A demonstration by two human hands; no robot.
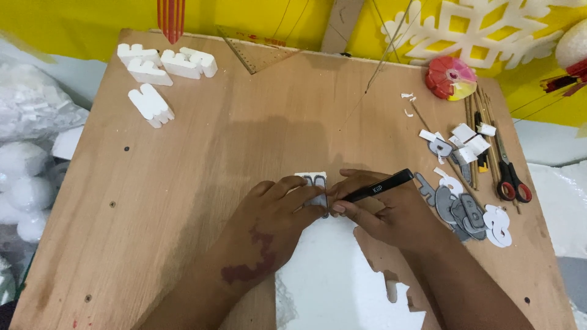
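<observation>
My left hand [269,220] presses down on a small grey paper letter template [315,181] that lies on a white foam piece [309,177] near the middle of the wooden board. Against the template's right edge, my right hand [385,211] grips a black pen [379,186], tip pointing left and down by my fingers. A larger white foam sheet [333,281] with cut-out gaps lies under both wrists at the front edge. Most of the template is hidden by my fingers.
Several cut white foam letters [162,70] sit at the back left. Grey and white paper cut-outs [465,208], red-handled scissors [510,180], thin wooden sticks [474,122] and a coloured tape roll [451,77] lie at the right. A clear set square [257,52] is at the back.
</observation>
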